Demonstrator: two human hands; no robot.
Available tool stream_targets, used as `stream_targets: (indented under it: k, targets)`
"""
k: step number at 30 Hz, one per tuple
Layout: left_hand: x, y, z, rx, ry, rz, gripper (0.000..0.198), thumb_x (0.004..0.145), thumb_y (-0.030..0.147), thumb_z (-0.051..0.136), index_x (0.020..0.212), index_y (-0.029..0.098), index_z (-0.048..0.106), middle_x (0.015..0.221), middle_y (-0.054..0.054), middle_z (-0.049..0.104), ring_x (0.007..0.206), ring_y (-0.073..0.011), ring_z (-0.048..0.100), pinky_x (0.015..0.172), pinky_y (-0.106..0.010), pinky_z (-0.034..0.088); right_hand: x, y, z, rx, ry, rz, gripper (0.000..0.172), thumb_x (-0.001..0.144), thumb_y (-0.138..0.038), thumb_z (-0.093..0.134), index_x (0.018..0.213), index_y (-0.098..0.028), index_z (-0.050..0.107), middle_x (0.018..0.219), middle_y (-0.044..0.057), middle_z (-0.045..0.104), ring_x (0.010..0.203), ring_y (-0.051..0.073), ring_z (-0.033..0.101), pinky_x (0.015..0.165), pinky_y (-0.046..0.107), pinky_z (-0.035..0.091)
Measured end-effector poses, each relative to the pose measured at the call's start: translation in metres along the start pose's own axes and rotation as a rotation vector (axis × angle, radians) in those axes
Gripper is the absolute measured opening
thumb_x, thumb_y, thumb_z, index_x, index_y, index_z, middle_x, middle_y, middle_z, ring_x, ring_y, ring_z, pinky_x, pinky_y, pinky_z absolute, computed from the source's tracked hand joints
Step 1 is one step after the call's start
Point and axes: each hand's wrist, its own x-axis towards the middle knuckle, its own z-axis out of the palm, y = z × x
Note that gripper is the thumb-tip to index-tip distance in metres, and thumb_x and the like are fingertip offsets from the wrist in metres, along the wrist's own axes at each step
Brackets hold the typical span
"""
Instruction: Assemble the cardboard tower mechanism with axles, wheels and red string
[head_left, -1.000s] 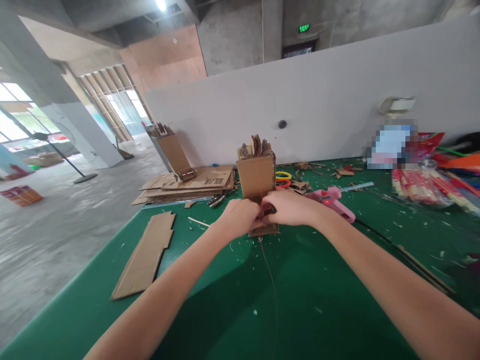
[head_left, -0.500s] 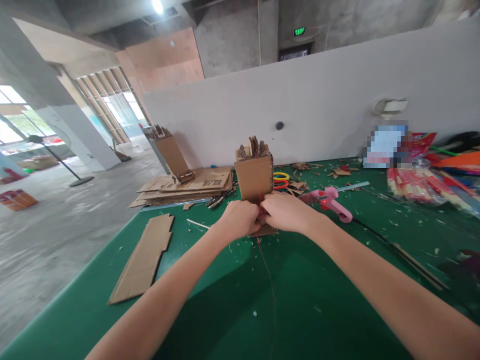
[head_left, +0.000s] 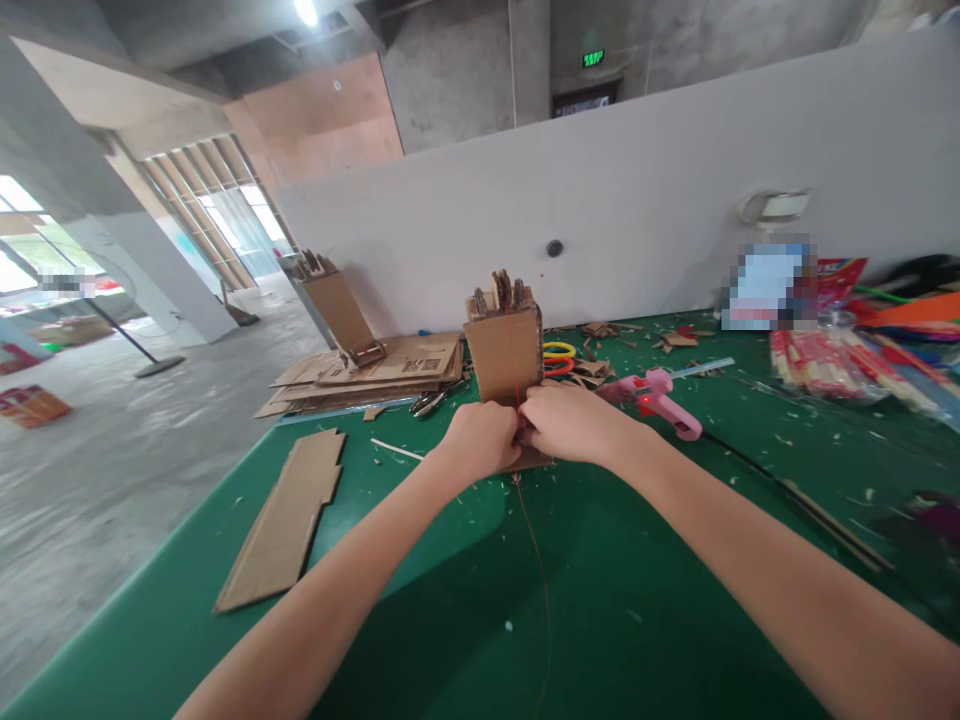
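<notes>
A red thread trailed across the green bench up to the cardboard box, which stood upright. At the foot of the box the left hand and right hand met, fingers curled, pinching the thread against its front. By my judgement, keeping the thread taut and the box steady mattered most here. Right of the box lay a pink glue gun; left of it, stacked cardboard sheets

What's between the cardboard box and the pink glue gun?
Head view: yellow ring, red ring and cardboard scraps lie between cardboard box and glue gun.
</notes>
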Motion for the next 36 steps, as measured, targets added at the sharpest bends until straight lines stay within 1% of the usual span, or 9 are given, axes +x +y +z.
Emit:
stream_targets:
  k: [8, 12, 16, 21, 25, 28, 30, 33, 36]
  targets:
    - [-0.0014, -0.0002, -0.0029, -0.011, -0.024, 0.026, 0.020, 0.073, 0.023, 0.049, 0.077, 0.017, 0.067, 0.075, -0.011, 0.070, 0.074, -0.0266, 0.067, 0.061, -0.031, 0.047, -0.0002, 0.0044, -0.0027, 0.002, -0.022, -0.003, 0.027, 0.082, -0.030, 0.047, 0.078, -0.013, 0.068, 0.082, 0.013, 0.066, 0.081, 0.025, 0.060, 0.064, 0.033, 0.039]
    - [-0.0011, 0.0012, -0.0078, -0.015, -0.046, 0.031, 0.021, 0.076, 0.027, 0.049, 0.076, 0.017, 0.068, 0.075, -0.011, 0.070, 0.073, -0.0252, 0.067, 0.061, -0.031, 0.047, -0.0013, 0.0061, -0.0040, 0.010, -0.056, -0.034, 0.024, 0.076, -0.034, 0.054, 0.079, -0.014, 0.067, 0.086, 0.012, 0.064, 0.083, 0.025, 0.059, 0.065, 0.033, 0.040]
    - [-0.0011, 0.0012, -0.0099, -0.022, -0.055, 0.028, 0.023, 0.077, 0.030, 0.049, 0.076, 0.018, 0.068, 0.073, -0.009, 0.070, 0.070, -0.0235, 0.067, 0.060, -0.029, 0.046, -0.0041, 0.0051, -0.0042, 0.002, -0.064, -0.055, 0.033, 0.071, -0.045, 0.058, 0.080, -0.014, 0.067, 0.088, 0.012, 0.061, 0.088, 0.028, 0.056, 0.068, 0.035, 0.041]
    - [-0.0009, 0.0006, -0.0065, -0.010, -0.047, 0.029, 0.021, 0.076, 0.026, 0.050, 0.078, 0.018, 0.068, 0.077, -0.011, 0.070, 0.074, -0.0241, 0.067, 0.061, -0.029, 0.046, -0.0049, 0.0030, -0.0003, -0.045, -0.053, -0.041, 0.032, 0.075, -0.037, 0.056, 0.090, -0.011, 0.066, 0.092, 0.014, 0.060, 0.094, 0.028, 0.054, 0.074, 0.036, 0.041]
    - [-0.0003, 0.0009, -0.0044, -0.011, -0.034, 0.054, 0.023, 0.077, 0.026, 0.047, 0.081, 0.018, 0.068, 0.080, -0.011, 0.070, 0.075, -0.0264, 0.067, 0.062, -0.032, 0.047, -0.0044, 0.0029, 0.0006, -0.027, -0.079, -0.023, 0.037, 0.074, -0.040, 0.056, 0.094, -0.011, 0.065, 0.097, 0.015, 0.059, 0.096, 0.029, 0.053, 0.076, 0.037, 0.041]
    - [0.0003, 0.0000, -0.0028, -0.016, -0.036, 0.057, 0.022, 0.075, 0.026, 0.048, 0.078, 0.017, 0.068, 0.077, -0.012, 0.070, 0.074, -0.0266, 0.067, 0.061, -0.032, 0.047, -0.0045, 0.0037, -0.0006, -0.006, -0.110, -0.010, 0.034, 0.075, -0.037, 0.056, 0.095, -0.011, 0.064, 0.099, 0.015, 0.058, 0.095, 0.028, 0.054, 0.075, 0.036, 0.042]
    - [0.0006, -0.0011, -0.0014, -0.022, -0.038, 0.053, 0.021, 0.075, 0.026, 0.049, 0.077, 0.017, 0.067, 0.076, -0.012, 0.070, 0.072, -0.0261, 0.067, 0.061, -0.032, 0.047, -0.0042, 0.0052, -0.0007, 0.026, -0.130, -0.012, 0.034, 0.075, -0.039, 0.056, 0.093, -0.011, 0.064, 0.098, 0.015, 0.057, 0.092, 0.027, 0.055, 0.074, 0.035, 0.042]
    - [0.0006, -0.0023, -0.0002, -0.037, -0.040, 0.049, 0.020, 0.074, 0.025, 0.049, 0.078, 0.018, 0.067, 0.076, -0.010, 0.070, 0.072, -0.0250, 0.066, 0.061, -0.031, 0.047, -0.0029, 0.0082, 0.0006, 0.106, -0.142, -0.027, 0.041, 0.072, -0.048, 0.057, 0.091, -0.012, 0.063, 0.096, 0.014, 0.056, 0.089, 0.026, 0.056, 0.070, 0.034, 0.043]
    - [-0.0002, -0.0022, -0.0007, -0.061, -0.037, 0.042, 0.018, 0.073, 0.024, 0.049, 0.078, 0.019, 0.065, 0.077, -0.008, 0.070, 0.073, -0.0236, 0.066, 0.061, -0.029, 0.046, -0.0019, 0.0097, 0.0009, 0.125, -0.142, -0.024, 0.039, 0.070, -0.046, 0.059, 0.091, -0.012, 0.062, 0.095, 0.013, 0.056, 0.088, 0.026, 0.056, 0.070, 0.033, 0.044]
